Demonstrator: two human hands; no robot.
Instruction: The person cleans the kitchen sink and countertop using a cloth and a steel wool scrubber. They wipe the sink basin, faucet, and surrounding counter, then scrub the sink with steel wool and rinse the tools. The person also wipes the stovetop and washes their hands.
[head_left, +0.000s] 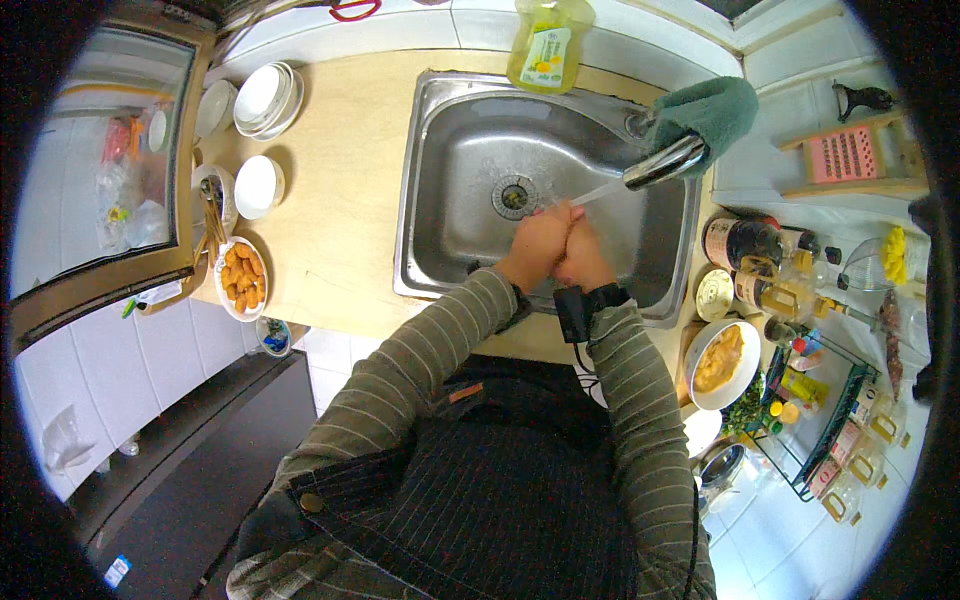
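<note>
Both hands are together over a stainless steel sink (457, 225), in the stream from a chrome faucet (664, 163). My left hand (536, 247) presses against my right hand (585, 251), and their fingers overlap near the water. Nothing shows between them, but the palms are hidden. Just beyond the fingertips lies the sink drain (515, 196), with small scraps in its strainer. A green cloth (709, 112) is draped over the faucet's base. Behind the sink's far rim stands a bottle of yellow-green dish soap (546, 52).
Left on the wooden counter (345, 187) are stacked white bowls (262, 97), a single bowl (256, 187) and a plate of browned food pieces (242, 277). To the right stand sauce bottles (742, 244) and a bowl of food in batter (720, 360). An open window (112, 150) juts in at left.
</note>
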